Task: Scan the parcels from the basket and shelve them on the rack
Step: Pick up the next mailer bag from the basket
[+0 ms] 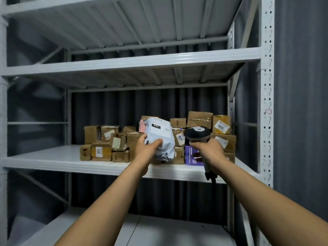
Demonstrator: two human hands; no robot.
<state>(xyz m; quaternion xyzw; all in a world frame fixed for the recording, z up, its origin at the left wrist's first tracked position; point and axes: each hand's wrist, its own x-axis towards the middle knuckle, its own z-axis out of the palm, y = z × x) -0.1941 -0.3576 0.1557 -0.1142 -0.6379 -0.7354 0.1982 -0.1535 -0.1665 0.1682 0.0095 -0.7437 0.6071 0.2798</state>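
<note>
My left hand (148, 148) grips a pale grey poly-bag parcel (160, 137) with a white label marked 231, held upright just in front of the middle shelf (53, 159) of the white metal rack. My right hand (207, 150) holds a handheld barcode scanner (196, 133) by its handle, its dark head beside the parcel's right edge. Several brown cardboard parcels (104, 141) are stacked on the shelf behind both hands. The basket is out of view.
A purple box (192, 155) sits on the shelf under the scanner. A carton labelled 3001 (221, 126) stands at the back right. The rack's right upright (266, 103) is close to my right arm. The shelf's left part and the lower shelf (159, 233) show bare board.
</note>
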